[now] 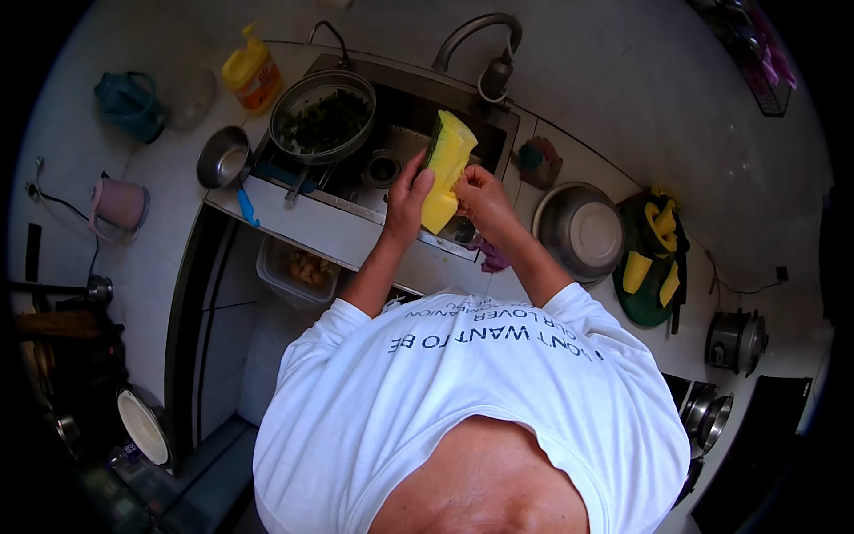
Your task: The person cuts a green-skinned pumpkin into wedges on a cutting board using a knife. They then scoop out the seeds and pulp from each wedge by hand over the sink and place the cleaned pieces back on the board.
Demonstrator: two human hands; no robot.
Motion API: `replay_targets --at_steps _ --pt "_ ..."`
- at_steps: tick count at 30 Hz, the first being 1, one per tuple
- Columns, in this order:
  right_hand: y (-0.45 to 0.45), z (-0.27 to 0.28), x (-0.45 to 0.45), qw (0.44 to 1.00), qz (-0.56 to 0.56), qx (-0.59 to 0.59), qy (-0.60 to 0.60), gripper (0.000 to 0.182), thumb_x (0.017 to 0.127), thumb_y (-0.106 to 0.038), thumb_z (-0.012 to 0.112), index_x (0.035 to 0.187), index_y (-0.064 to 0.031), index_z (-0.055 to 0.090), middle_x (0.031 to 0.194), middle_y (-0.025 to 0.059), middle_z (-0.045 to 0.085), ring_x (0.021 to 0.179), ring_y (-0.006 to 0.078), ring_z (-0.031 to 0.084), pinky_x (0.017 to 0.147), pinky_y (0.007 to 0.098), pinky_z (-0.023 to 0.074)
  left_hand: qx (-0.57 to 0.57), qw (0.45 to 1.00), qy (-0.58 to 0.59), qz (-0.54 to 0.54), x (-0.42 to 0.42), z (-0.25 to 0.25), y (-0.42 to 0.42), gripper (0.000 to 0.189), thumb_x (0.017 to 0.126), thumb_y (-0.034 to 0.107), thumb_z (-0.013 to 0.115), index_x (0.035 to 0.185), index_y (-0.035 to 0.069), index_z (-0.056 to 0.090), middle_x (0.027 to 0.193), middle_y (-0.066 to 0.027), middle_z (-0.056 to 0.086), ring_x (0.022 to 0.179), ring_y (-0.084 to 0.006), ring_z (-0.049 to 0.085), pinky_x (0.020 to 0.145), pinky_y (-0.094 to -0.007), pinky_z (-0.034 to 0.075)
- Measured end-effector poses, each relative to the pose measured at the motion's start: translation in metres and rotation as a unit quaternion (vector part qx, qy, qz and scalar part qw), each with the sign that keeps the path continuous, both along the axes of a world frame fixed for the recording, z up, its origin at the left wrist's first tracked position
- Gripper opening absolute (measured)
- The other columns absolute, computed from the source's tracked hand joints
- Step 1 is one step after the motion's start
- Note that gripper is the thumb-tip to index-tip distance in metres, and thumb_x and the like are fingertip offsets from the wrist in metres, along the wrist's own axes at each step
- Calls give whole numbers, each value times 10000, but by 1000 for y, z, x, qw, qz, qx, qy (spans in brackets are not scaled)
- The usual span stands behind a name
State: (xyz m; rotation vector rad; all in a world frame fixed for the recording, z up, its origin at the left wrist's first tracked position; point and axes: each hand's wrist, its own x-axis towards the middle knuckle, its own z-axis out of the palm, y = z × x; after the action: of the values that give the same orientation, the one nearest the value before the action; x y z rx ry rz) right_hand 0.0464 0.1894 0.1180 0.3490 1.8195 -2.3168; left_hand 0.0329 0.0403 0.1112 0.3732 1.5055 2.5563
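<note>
A long wedge of pumpkin (448, 167) with yellow flesh and dark green rind is held up over the steel sink (408, 137). My left hand (408, 197) grips it from the left, thumb on the flesh and fingers behind the rind. The bent fingers of my right hand (484, 193) pinch at the wedge's right edge; whether they hold any loose pulp is hidden. At the sink's left end rests a strainer bowl (323, 155) with chopped dark greens in it. A purple cloth (492, 256) lies at the sink's front edge, below my right hand.
An upturned metal basin (590, 230) stands right of the sink, beside a green cutting board (644, 310) with cut pumpkin. The faucet (495, 77) arches over the back. On the left are a saucepan (217, 160) with a blue handle, a yellow jug (250, 73) and a pink kettle (120, 203).
</note>
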Motion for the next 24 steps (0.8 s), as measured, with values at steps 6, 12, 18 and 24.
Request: replay_targets --at_steps 6,12,18,24 --pt "5 -16 -9 979 21 192 65 73 765 -53 600 771 -49 527 676 -1 547 563 72 514 500 218 417 119 984 -125 -44 3 3 -9 482 936 418 426 1225 35 466 1077 -89 581 950 -175 583 793 -306 486" --pt "33 -49 -19 971 -28 222 83 77 763 -88 619 808 -33 590 690 36 596 620 95 574 552 256 457 149 978 -146 -10 -3 -10 -25 577 929 506 370 1275 48 425 1159 -137 567 985 -218 587 685 -333 509" --pt "62 -117 -21 875 120 469 24 161 800 -67 600 941 0 639 773 61 644 668 96 601 579 248 483 177 975 -131 -13 0 0 -52 607 931 525 329 1336 75 357 1250 -141 516 1103 -274 532 634 -335 468" --pt "57 -96 -17 952 99 290 19 70 823 -55 581 832 -20 640 740 31 625 638 92 580 583 274 488 182 970 -159 35 11 -2 -68 593 933 515 327 1310 62 389 1201 -155 548 1040 -252 571 677 -340 508"
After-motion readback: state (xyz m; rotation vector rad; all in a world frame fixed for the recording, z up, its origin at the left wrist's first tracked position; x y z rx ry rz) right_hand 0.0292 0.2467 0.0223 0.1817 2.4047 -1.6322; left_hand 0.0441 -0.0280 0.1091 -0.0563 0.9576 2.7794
